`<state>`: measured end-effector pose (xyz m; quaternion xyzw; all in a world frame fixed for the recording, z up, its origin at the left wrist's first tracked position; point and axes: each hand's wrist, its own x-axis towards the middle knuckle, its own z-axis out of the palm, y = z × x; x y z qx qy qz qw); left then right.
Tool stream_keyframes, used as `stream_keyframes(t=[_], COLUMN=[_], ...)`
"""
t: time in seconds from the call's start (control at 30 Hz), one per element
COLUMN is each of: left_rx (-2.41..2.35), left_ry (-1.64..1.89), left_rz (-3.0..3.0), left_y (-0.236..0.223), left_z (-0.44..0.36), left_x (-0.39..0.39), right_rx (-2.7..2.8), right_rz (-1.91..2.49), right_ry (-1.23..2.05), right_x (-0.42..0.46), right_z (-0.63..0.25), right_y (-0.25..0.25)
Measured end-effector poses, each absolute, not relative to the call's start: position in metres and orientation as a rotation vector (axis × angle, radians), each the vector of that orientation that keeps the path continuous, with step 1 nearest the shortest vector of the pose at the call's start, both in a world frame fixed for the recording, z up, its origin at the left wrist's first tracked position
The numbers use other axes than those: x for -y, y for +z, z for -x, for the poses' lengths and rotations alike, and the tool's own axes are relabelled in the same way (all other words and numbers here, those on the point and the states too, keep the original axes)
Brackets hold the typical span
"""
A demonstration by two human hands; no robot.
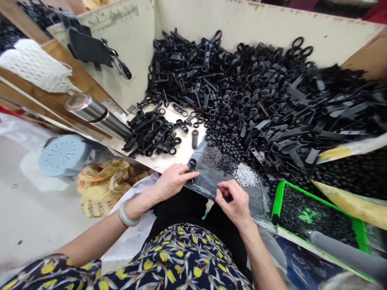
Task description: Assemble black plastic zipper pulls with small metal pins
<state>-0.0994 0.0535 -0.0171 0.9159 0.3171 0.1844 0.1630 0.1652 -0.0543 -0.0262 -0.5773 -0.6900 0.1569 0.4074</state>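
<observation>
My left hand (173,180) rests at the near edge of the workbench, its fingers pinched on a small black plastic part (191,164). My right hand (234,198) is just to its right, fingers curled round another small dark piece (227,196) that is mostly hidden. Both hands lie on a clear plastic sheet (208,183). On that sheet sit a little heap of silvery pins (245,175) and a scatter of tiny dark pins (216,158). Behind them a huge pile of black plastic parts (256,96) fills the bench.
A smaller heap of black parts (152,135) lies at the left, beside a steel flask (96,115). A green tray (314,215) of small black bits stands at the right. White boards (256,28) wall the bench. A yellow bag (104,183) sits on the floor.
</observation>
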Motion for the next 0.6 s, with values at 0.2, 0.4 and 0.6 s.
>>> stream_keyframes(t=[0.2, 0.4, 0.6], left_rx=[-1.155, -1.622, -1.675], left_ry=[0.62, 0.661, 0.445], left_rz=[-2.246, -1.918, -2.026], left_y=[-0.018, -0.011, -0.01], left_z=[0.106, 0.08, 0.07], left_x=[-0.029, -0.037, -0.048], right_rx=[1.992, 2.021, 2.008], right_rz=[1.441, 1.461, 1.45], right_ry=[0.22, 0.24, 0.266], right_x=[0.042, 0.037, 0.036], right_z=[-0.161, -0.161, -0.164], right_y=[-0.033, -0.038, -0.04])
